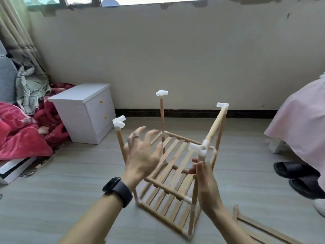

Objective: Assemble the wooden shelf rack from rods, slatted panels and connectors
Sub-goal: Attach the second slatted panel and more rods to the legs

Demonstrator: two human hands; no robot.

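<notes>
The half-built pale wooden shelf rack [173, 152] stands on open grey floor [52, 199], well apart from a white nightstand [84, 113]. The left hand [142, 155] hovers spread open above it; the right hand [205, 187] grips its near upright rod [192, 217].

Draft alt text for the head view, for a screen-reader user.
A half-built wooden rack with two slatted shelves stands on the floor. The right hand grips its near-right upright rod below a white connector, while the left hand hovers open over the rack's left side. A white nightstand is at left; a spare slatted panel lies lower right.
</notes>
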